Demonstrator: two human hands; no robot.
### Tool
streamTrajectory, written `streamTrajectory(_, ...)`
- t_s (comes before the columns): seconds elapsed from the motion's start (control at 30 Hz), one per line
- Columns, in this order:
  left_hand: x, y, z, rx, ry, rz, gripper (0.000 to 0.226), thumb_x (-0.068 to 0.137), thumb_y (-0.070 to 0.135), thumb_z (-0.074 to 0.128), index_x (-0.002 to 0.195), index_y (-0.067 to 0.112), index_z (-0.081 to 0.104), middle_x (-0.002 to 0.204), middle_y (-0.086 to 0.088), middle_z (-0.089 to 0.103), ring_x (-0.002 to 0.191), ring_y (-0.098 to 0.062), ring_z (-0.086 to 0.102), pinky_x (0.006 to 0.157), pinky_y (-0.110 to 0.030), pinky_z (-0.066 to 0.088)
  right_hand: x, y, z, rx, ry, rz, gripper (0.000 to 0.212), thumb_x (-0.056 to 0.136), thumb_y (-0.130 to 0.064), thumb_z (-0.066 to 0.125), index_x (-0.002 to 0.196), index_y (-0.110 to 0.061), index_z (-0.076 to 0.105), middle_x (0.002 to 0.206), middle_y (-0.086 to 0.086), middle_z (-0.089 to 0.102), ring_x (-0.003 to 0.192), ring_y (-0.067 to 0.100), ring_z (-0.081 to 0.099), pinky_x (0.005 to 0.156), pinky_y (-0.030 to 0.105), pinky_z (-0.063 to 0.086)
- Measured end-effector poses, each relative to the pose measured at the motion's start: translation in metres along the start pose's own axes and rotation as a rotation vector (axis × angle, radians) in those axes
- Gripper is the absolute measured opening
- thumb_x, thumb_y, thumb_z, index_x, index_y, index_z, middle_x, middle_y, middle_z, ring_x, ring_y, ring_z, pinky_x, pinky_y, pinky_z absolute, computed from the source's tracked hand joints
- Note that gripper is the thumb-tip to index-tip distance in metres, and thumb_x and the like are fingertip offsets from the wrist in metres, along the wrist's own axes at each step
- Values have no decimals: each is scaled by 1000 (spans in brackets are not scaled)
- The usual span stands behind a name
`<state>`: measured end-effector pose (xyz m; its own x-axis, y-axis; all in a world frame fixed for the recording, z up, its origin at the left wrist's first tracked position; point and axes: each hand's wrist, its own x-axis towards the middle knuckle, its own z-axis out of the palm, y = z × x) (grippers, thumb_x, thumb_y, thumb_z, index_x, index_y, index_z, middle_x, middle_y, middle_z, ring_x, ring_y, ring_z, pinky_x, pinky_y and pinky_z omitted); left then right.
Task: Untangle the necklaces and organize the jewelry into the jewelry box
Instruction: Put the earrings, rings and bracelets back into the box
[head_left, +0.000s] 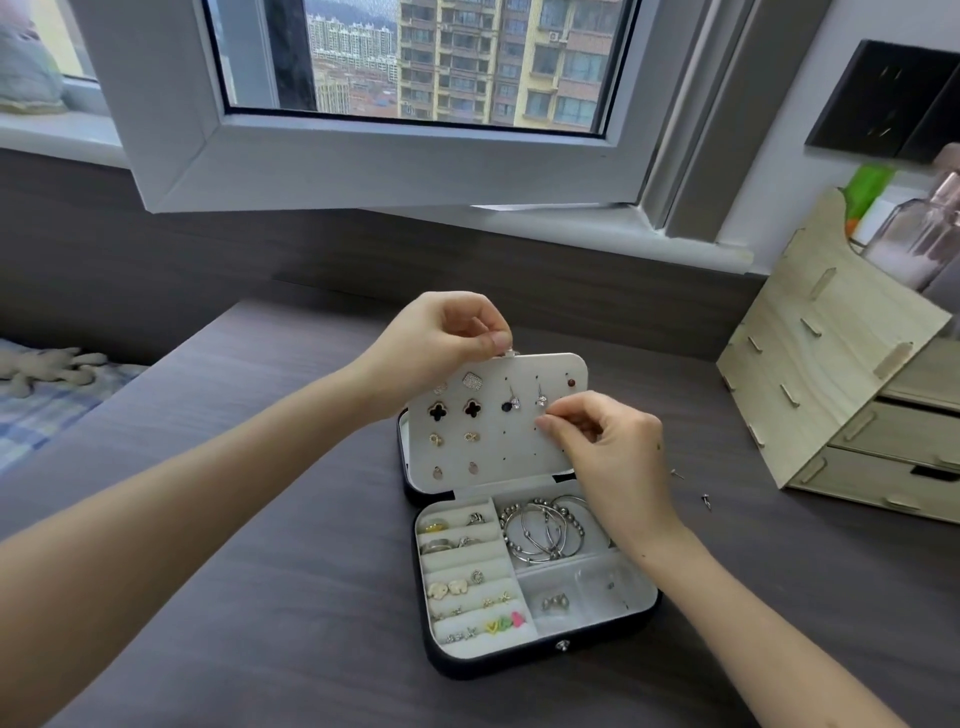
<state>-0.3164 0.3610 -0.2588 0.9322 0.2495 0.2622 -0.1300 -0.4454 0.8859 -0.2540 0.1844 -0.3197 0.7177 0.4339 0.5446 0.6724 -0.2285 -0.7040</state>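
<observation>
An open black jewelry box (540, 660) sits on a dark wood-grain tabletop (260, 519), seen from above by the person working at it. A white earring panel (519, 457) stands up from the box's far edge. The left hand (457, 338) pinches the panel's top edge between thumb and forefinger. The right hand (608, 441) has its fingertips pinched together against the panel's right half, just below a dangling earring (542, 399). Whether anything sits between those fingertips is too small to tell. Black clover earrings (439, 411) and other pairs are pinned across the panel's left half. Inside the box, silver bangles (540, 530) fill the far right compartment. Rings (434, 526) and small studs are tucked into the padded rows on the left. Two tiny loose studs (706, 501) lie on the tabletop to the right of the box. Farther right of the box stands a pale wooden drawer organizer (852, 415). Beyond the box, an open window (415, 62) shows apartment towers.
</observation>
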Motion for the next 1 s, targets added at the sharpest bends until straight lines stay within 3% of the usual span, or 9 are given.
streamTrajectory(0.3,-6,8,2,-34,-12,15,9,87,9,63,79,9,65,86,-9,72,77,-16,66,72,-31,54,1,3,4,-56,69,-106,5,78,-7,73,75,-10,71,67,-6,65,67,7,59,59,18,45)
streamTrajectory(0.43,-8,10,2,-49,-30,11,9,87,8,63,79,8,66,88,-10,72,77,-16,66,74,-33,54,1,6,4,-181,99,-187,9,75,-14,76,73,-12,67,65,-9,61,60,1,50,58,14,40)
streamTrajectory(0.6,-8,11,4,-35,-37,17,9,86,10,65,78,10,67,88,-10,71,77,-15,64,76,-34,53,4,6,0,-188,85,-212,18,71,-9,79,79,-11,63,69,-4,60,66,10,52,62,24,43)
streamTrajectory(0.87,-9,13,6,-7,-78,20,8,86,12,66,78,12,67,77,4,67,74,-8,62,71,-25,51,12,11,-5,-280,24,-436,6,74,-10,74,73,-8,68,73,-1,65,66,19,57,62,38,47)
streamTrajectory(1.0,-10,14,5,3,-84,1,8,85,14,66,78,12,67,75,4,67,72,-9,62,72,-31,52,12,6,-10,-264,31,-350,22,68,-9,81,74,-9,59,68,-4,59,62,13,51,58,32,45)
